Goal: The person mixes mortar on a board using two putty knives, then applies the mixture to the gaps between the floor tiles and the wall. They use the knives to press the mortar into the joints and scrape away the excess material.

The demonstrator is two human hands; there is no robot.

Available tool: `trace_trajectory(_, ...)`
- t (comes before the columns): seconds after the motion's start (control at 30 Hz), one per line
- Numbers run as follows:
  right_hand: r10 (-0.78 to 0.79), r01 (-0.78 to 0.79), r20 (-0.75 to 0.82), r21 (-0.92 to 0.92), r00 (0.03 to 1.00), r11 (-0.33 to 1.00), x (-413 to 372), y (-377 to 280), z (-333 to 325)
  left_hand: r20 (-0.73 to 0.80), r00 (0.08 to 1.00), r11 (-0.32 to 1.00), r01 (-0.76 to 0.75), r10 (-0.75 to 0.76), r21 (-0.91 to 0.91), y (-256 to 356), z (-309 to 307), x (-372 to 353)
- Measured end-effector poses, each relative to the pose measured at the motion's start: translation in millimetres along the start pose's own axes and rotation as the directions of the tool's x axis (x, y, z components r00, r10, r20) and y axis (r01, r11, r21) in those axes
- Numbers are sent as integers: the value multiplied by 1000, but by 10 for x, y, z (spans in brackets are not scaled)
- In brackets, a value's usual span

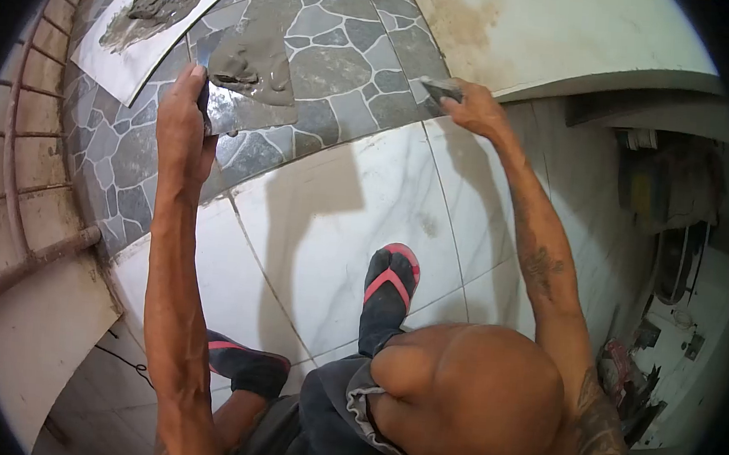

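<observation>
My left hand [184, 122] is closed on the near-left edge of a flat, shiny plate [250, 116], held level above the floor. Wet grey mortar [253, 67] lies heaped and smeared over this plate. In my right hand [477, 110] is a small trowel [442, 91], its handle hidden in the fingers. Its blade looks grey and mortar-stained, and points left over the stone-patterned tiles [334, 65], close to the pale wall ledge. A white board [122, 71] with a larger mortar pile [156, 10] rests on those tiles at the upper left.
White marbled tiles [367, 194] form the floor where my feet stand in sandals [393, 280]. At the left is a rusty metal railing [16, 161]. A pale ledge [564, 38] runs along the upper right, and cluttered items [633, 373] stand at the right.
</observation>
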State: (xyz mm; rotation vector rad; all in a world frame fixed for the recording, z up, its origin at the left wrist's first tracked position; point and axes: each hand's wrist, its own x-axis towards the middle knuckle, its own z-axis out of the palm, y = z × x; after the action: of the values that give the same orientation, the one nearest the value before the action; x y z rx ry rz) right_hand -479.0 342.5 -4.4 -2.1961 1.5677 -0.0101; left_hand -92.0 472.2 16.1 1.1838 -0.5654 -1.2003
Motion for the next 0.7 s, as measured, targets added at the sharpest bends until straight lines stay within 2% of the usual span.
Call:
trace_trajectory(0.07,-16,16,6,5,1000,1000,106,194,-5,-6,1000,1000,9,-9,-9,-47,-63,17)
trace_trajectory(0.27,144,-135,31,-199,989,971,222,170,371,-16,1000,1000,10,-10,-3,-48,-122,64)
trace_trajectory(0.37,71,-86,-61,-305,996,948,235,-7,770,-41,999,1000,18,-18,0,-104,-160,119)
trace_trajectory(0.43,-35,34,1,-299,999,954,62,-328,973,-78,996,999,35,-36,-16,-111,-136,138)
trace_trajectory(0.5,-197,193,3,-214,980,957,-127,-623,1125,-33,999,999,32,-33,-44,-61,-71,175)
trace_trajectory(0.57,-252,251,206,34,945,967,-296,-916,1169,-14,1000,999,26,-27,-47,-26,-12,174)
trace_trajectory(0.63,-300,213,409,244,862,946,-473,-1148,1201,-19,1000,1000,17,-17,-25,13,29,166)
trace_trajectory(0.7,-236,134,366,284,900,950,-667,-1240,1126,10,1000,1000,-8,8,-17,25,8,167)
